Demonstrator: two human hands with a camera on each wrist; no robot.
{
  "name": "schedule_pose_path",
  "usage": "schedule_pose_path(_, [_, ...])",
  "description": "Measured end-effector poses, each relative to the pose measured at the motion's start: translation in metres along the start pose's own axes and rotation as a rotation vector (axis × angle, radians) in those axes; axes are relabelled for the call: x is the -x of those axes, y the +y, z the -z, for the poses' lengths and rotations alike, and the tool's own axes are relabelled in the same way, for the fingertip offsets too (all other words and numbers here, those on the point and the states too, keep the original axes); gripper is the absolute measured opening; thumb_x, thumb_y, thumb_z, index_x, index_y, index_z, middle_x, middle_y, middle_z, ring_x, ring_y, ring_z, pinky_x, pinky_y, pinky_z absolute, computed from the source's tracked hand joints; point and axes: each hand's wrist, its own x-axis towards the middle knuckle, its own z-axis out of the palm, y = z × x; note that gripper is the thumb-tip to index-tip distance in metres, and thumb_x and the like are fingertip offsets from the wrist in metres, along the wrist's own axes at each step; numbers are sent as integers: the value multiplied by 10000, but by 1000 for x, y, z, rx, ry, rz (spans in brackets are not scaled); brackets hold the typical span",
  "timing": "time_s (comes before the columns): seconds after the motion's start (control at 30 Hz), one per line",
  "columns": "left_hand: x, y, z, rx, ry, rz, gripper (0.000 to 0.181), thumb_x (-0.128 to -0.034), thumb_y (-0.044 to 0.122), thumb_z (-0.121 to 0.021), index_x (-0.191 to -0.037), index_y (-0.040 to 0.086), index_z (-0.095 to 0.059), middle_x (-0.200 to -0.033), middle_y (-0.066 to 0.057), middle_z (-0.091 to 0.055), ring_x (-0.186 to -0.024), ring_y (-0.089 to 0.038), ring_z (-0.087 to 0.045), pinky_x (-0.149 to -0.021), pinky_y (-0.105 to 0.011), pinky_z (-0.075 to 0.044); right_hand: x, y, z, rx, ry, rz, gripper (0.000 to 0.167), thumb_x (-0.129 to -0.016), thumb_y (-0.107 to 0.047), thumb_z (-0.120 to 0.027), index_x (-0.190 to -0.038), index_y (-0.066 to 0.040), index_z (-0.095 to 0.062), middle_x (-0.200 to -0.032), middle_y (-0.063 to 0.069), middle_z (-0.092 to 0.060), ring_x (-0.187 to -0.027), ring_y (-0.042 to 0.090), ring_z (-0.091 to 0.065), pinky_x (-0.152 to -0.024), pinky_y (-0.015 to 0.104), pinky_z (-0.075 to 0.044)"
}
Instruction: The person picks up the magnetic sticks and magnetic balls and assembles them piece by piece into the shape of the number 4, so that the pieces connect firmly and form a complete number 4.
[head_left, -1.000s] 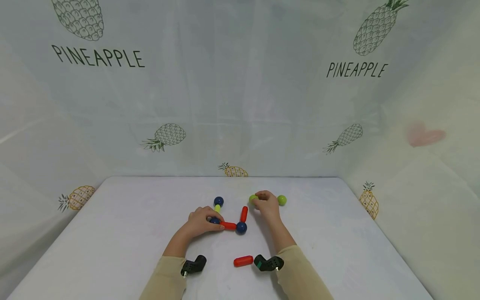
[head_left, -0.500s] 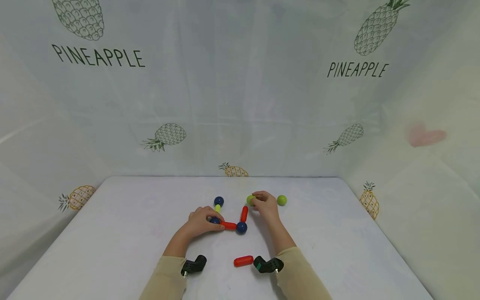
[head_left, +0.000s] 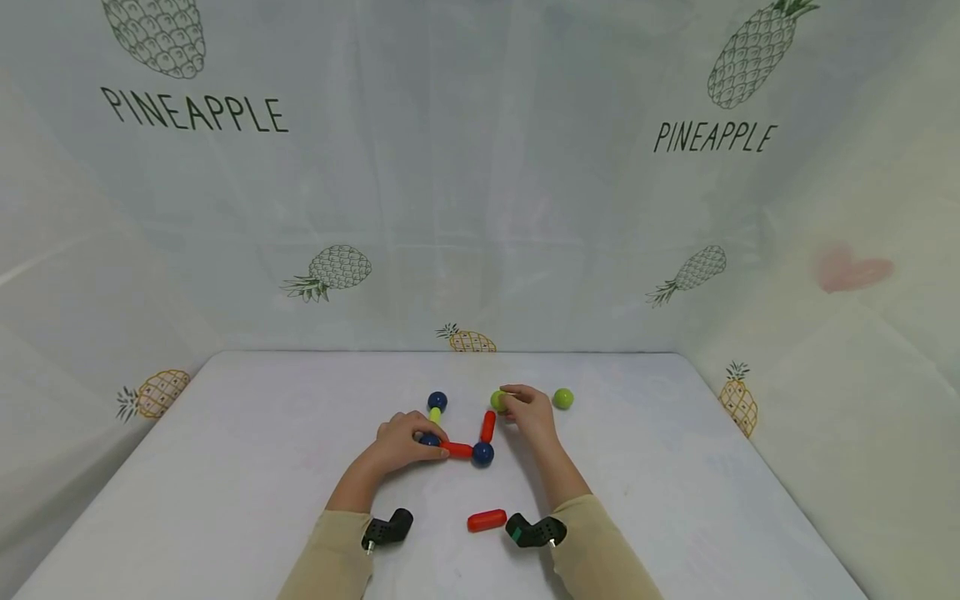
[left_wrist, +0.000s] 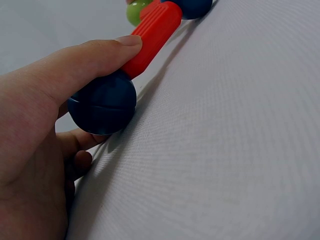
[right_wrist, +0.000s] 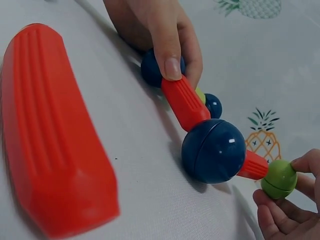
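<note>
A chain of building-toy balls and rods lies on the white table. My left hand grips its near-left corner, the thumb on a red rod and fingers behind a blue ball. From that corner a yellow-green rod runs back to another blue ball. The gripped rod ends at a third blue ball, from which a second red rod points away. My right hand pinches a green ball against this rod's far end, apparently touching it.
A loose red rod lies near the front, beside the right wrist's black camera. Behind and right of my right hand sits another green ball. A pineapple-print curtain rises behind the table.
My right hand has moved slightly left with the green ball, bringing it to the end of the upright-pointing red rod. My left hand stays where it was.
</note>
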Motion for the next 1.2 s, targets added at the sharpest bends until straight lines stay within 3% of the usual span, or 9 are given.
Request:
schedule_pose_path(0.57, [1, 3, 1, -11, 0, -2, 147, -765, 381, -815, -875, 302, -757, -991, 88, -591, -961, -187, -452, -852, -467, -325, 1, 2, -2, 64, -59, -23, 293, -929, -196, -612, -1176, -69, -705, -1096, 98, -656, -769, 188, -588, -708, 289, -510])
schedule_pose_path(0.9, [1, 2, 1, -19, 4, 1, 141, -766, 393, -812, -868, 317, -750, -989, 92, -588, -962, -188, -453, -859, -476, -323, 3, 4, -3, 32, -45, 18, 285, -913, -151, -651, -1136, 25, -657, -956, 140, -678, -670, 168, -617, -650, 287, -522])
schedule_pose_path(1.2, [0, -2, -3, -7, 24, -7, 146, -774, 397, -809, -894, 336, -753, -964, 98, -577, -947, -185, -457, -845, -461, -329, 7, 6, -6, 47, -107, 25, 353, -890, -96, -664, -1222, 3, -599, -1053, 163, -646, -770, 188, -627, -739, 320, -536])
